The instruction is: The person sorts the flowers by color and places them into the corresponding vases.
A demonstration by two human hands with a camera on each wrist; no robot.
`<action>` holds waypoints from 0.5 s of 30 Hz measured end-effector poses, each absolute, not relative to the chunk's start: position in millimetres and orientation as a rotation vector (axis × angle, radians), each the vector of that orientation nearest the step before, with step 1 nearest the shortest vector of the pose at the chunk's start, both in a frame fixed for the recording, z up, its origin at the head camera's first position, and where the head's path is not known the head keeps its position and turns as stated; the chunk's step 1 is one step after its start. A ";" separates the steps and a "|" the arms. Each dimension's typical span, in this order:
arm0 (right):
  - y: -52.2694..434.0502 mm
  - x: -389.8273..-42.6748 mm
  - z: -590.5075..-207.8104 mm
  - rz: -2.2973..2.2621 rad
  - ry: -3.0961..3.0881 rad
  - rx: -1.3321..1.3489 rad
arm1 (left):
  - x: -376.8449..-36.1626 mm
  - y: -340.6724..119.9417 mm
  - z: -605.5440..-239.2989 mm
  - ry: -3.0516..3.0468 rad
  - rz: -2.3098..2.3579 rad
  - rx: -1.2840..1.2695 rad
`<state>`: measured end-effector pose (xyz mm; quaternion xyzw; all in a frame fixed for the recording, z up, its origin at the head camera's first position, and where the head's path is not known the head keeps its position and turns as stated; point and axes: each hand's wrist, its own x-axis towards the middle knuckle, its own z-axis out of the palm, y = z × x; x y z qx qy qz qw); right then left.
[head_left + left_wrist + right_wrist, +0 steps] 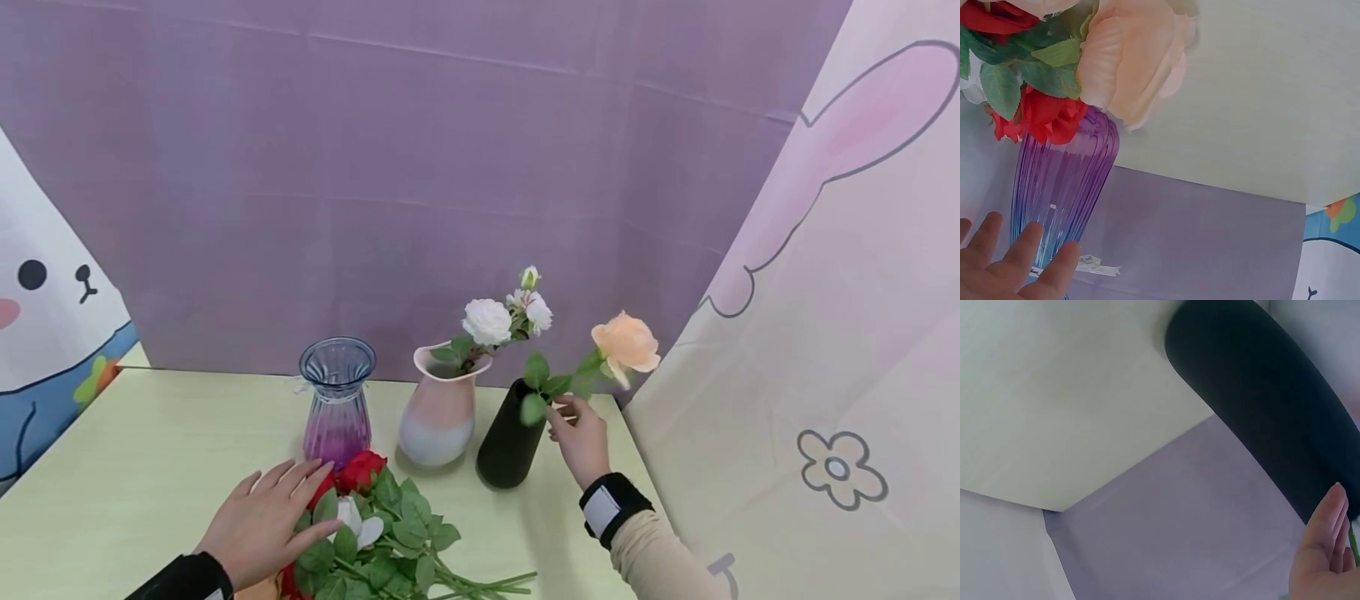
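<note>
Loose flowers [390, 533] lie in a bunch at the near edge of the counter [150, 450], and the left hand [262, 521] rests flat on them, fingers straight. Far right, the right hand [581, 437] pinches the peach rose [626, 342] by its stem. That stem slants down left into the black vase [510, 442], just beside the hand. White flowers [498, 317] sit in the pink vase [438, 417]. Nothing is in the purple vase [337, 400].
</note>
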<state>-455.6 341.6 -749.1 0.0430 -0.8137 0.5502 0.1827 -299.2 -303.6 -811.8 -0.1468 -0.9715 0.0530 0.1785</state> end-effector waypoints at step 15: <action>316.3 -431.0 -722.1 1.629 -2.322 0.201 | -300.2 -310.4 -800.3 -2.755 0.127 -0.371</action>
